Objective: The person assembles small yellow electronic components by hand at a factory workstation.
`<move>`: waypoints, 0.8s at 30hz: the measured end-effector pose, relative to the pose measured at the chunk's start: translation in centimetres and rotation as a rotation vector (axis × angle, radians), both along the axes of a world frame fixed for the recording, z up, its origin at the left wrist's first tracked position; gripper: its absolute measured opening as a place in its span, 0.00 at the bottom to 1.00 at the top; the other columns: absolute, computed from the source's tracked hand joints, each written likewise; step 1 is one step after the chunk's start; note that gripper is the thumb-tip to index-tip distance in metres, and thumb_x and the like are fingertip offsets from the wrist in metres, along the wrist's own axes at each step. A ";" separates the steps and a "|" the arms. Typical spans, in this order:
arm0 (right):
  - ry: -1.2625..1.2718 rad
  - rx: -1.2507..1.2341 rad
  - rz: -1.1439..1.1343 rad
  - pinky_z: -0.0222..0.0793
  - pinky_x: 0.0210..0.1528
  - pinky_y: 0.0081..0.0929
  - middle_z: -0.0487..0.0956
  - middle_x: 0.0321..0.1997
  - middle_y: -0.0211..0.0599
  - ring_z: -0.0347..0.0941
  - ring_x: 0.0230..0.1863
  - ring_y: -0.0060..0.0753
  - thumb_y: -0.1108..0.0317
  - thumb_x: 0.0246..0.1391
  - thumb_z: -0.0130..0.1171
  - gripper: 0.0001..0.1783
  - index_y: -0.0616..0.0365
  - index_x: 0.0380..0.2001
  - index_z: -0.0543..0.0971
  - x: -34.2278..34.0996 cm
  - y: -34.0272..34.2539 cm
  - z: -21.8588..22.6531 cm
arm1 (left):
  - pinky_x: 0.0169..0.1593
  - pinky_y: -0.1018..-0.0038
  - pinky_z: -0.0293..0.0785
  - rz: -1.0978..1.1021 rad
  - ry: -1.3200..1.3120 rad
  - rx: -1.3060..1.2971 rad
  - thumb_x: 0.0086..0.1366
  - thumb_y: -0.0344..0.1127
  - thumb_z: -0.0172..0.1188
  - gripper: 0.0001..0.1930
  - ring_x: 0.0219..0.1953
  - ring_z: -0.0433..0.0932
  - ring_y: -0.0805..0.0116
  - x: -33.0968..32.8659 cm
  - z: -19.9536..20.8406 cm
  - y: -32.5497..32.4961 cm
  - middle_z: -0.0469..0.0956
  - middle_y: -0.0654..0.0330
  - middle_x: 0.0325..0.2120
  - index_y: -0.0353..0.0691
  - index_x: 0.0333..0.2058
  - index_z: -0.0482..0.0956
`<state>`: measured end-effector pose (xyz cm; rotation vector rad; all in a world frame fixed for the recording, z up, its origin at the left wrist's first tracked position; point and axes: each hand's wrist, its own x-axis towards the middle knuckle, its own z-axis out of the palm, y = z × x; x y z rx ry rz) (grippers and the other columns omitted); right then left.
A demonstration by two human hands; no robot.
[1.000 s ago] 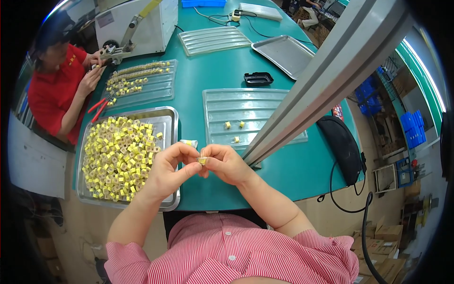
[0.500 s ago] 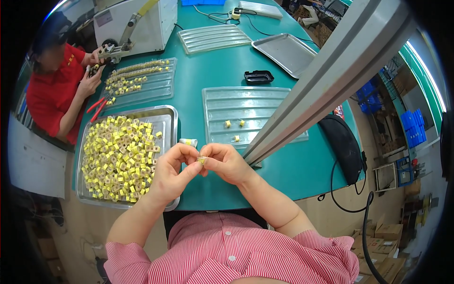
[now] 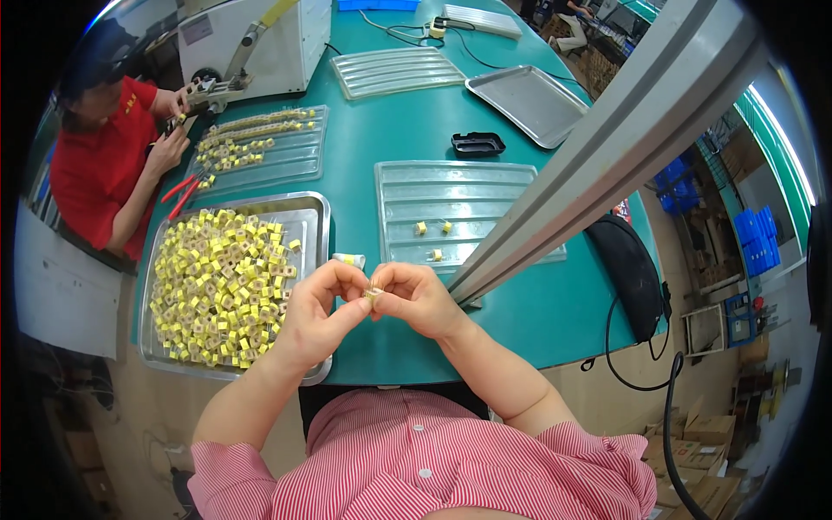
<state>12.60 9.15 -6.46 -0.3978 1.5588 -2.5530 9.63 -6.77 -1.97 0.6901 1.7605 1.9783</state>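
Observation:
Between my fingertips, above the table's front edge, is a small yellow-wrapped coil (image 3: 373, 294), partly hidden by the fingers. My left hand (image 3: 316, 312) pinches it from the left with thumb and fingers. From the other side, my right hand (image 3: 418, 300) grips it too, fingers curled. Just beyond my left fingers lies a small whitish roll-like piece (image 3: 349, 259). To the left, a steel tray (image 3: 322, 227) holds a heap of similar yellow coils (image 3: 221, 290). Three more coils sit on a clear ribbed tray (image 3: 459, 186) ahead of my right hand.
A metal post (image 3: 598, 147) slants across the right side. Beyond are a black plastic box (image 3: 477, 144) and a shallow metal tray (image 3: 530, 104). A black pouch (image 3: 626, 273) lies at the right edge. At left, a co-worker's hands (image 3: 169, 143) work beside red-handled pliers (image 3: 180, 198).
The coil seems turned slightly between my fingertips. Both my hands stay almost in place, and the whole view has shifted a little.

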 end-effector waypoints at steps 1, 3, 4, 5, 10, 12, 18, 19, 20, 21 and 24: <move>0.007 -0.001 -0.001 0.65 0.30 0.14 0.72 0.27 0.29 0.68 0.27 0.18 0.74 0.45 0.55 0.05 0.63 0.27 0.71 0.0 0.0 0.0 | 0.31 0.83 0.62 0.001 0.000 0.001 0.51 0.25 0.54 0.06 0.26 0.65 0.81 0.0 0.0 0.0 0.68 0.66 0.22 0.34 0.29 0.69; -0.001 0.000 -0.002 0.65 0.30 0.14 0.72 0.27 0.29 0.68 0.27 0.18 0.74 0.45 0.55 0.05 0.63 0.28 0.71 0.0 0.0 -0.1 | 0.31 0.83 0.62 0.007 0.018 -0.011 0.50 0.25 0.54 0.06 0.26 0.65 0.81 0.0 -0.1 0.0 0.68 0.66 0.22 0.34 0.29 0.69; -0.010 0.000 -0.005 0.65 0.30 0.14 0.72 0.27 0.29 0.68 0.28 0.18 0.75 0.45 0.55 0.05 0.63 0.28 0.71 0.0 0.0 -0.1 | 0.31 0.83 0.62 0.008 0.018 -0.010 0.50 0.25 0.54 0.06 0.26 0.65 0.81 0.0 -0.2 0.0 0.68 0.66 0.22 0.34 0.29 0.69; -0.009 0.001 -0.004 0.65 0.30 0.14 0.72 0.27 0.29 0.68 0.28 0.18 0.75 0.45 0.55 0.05 0.63 0.28 0.71 0.0 0.0 0.0 | 0.31 0.83 0.62 0.021 0.013 -0.002 0.50 0.24 0.53 0.06 0.26 0.65 0.81 0.0 -0.3 0.1 0.68 0.66 0.22 0.33 0.29 0.69; -0.022 0.033 0.001 0.67 0.32 0.18 0.70 0.29 0.31 0.68 0.29 0.21 0.74 0.46 0.54 0.05 0.64 0.27 0.71 0.0 0.0 0.1 | 0.31 0.83 0.62 0.047 0.032 0.002 0.50 0.23 0.53 0.05 0.25 0.65 0.81 0.0 -0.6 0.1 0.68 0.66 0.21 0.33 0.28 0.69; -0.014 0.025 -0.007 0.66 0.31 0.16 0.71 0.28 0.31 0.68 0.28 0.20 0.74 0.46 0.54 0.05 0.64 0.28 0.71 0.0 0.0 -0.1 | 0.30 0.84 0.62 0.045 0.019 -0.006 0.50 0.24 0.54 0.05 0.25 0.65 0.82 -0.1 -0.6 0.2 0.68 0.66 0.21 0.33 0.28 0.69; -0.099 -0.136 -0.002 0.64 0.30 0.16 0.71 0.26 0.31 0.68 0.27 0.20 0.71 0.49 0.51 0.06 0.63 0.28 0.71 -0.1 -0.3 0.0 | 0.30 0.81 0.65 0.153 0.318 -0.061 0.46 0.26 0.59 0.10 0.26 0.69 0.75 0.7 -0.2 0.5 0.69 0.62 0.22 0.36 0.29 0.70; -0.150 -0.210 -0.018 0.64 0.30 0.17 0.71 0.26 0.31 0.67 0.26 0.21 0.70 0.50 0.50 0.06 0.63 0.28 0.71 0.0 -0.3 0.2 | 0.30 0.81 0.65 0.153 0.318 -0.062 0.46 0.26 0.59 0.10 0.26 0.69 0.75 0.7 0.0 0.5 0.69 0.62 0.22 0.36 0.29 0.70; -0.151 -0.211 -0.021 0.64 0.30 0.17 0.71 0.26 0.31 0.67 0.26 0.21 0.70 0.50 0.50 0.06 0.63 0.28 0.71 0.0 -0.2 0.1 | 0.31 0.79 0.66 0.191 0.549 -0.126 0.45 0.24 0.60 0.12 0.26 0.69 0.72 0.8 0.3 0.4 0.70 0.61 0.22 0.36 0.29 0.69; -0.131 -0.217 0.011 0.65 0.31 0.19 0.71 0.27 0.32 0.68 0.28 0.22 0.69 0.51 0.49 0.07 0.63 0.29 0.70 0.0 0.0 -0.1 | 0.31 0.77 0.67 0.227 0.780 -0.190 0.43 0.23 0.61 0.14 0.27 0.70 0.69 0.8 0.5 0.4 0.70 0.60 0.23 0.36 0.30 0.69; -0.125 -0.205 0.040 0.65 0.31 0.19 0.71 0.26 0.32 0.68 0.28 0.22 0.69 0.51 0.49 0.07 0.63 0.29 0.70 0.0 -0.1 0.3 | 0.28 0.75 0.67 0.294 1.022 -0.219 0.38 0.23 0.64 0.16 0.25 0.71 0.65 0.3 0.6 0.6 0.70 0.58 0.23 0.37 0.28 0.70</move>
